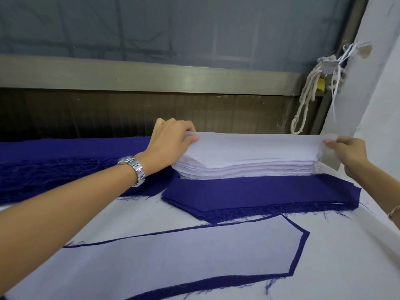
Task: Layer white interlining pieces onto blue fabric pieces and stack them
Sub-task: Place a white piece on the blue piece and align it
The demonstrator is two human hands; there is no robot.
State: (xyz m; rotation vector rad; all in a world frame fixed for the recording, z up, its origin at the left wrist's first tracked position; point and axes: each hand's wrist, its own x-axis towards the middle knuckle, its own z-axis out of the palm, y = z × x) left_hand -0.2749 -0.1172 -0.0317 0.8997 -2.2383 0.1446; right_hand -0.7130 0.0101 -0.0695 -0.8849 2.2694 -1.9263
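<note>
Pinching left hand point(171, 138): held top interlining sheet point(249, 146), left end
right hand point(348, 152): fingertips pinched its right end
interlining stack point(238, 169): directly below fingers
blue fabric stack point(259, 193): touching it, fingers' near side

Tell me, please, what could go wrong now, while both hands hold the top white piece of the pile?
1. The left hand and right hand pinch the top white piece at its ends; a second thin sheet from the white pile may come up with it.
2. Lifting might drag that pile askew onto the blue stack in front of it.
3. Loose blue threads at the stack's frayed edge could cling to the white piece.
</note>
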